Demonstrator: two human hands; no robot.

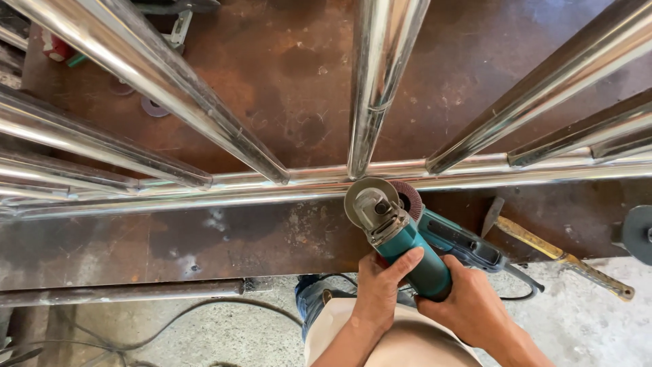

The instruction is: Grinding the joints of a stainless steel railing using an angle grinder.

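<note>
The angle grinder (401,238) is in the middle of the view, a little to the right, with a teal body and a grey metal head. Its flap disc (409,197) is dark red-brown and stands on edge just below the horizontal steel rail (204,194); it seems to touch the rail near the joint where the middle upright tube (380,75) meets it, but I cannot tell for sure. A round metal guard (358,197) covers the left side of the disc.

The left hand (379,289) is closed around the front part of the teal body, thumb over the top. The right hand (472,302) is closed around the back part of the tool, near and to the right. Both hands grip the same tool, close beside each other.

The rail belongs to a shiny steel frame with several slanted tubes going far left and far right. The frame lies on a rusty brown steel table (285,102). On the right, near the table edge, lies a chipping hammer (557,255) with a yellowish handle. At the far left, 2 small round discs (155,107) lie on the table. A black cable (170,319) runs over the concrete floor (224,333) at the near left.
</note>
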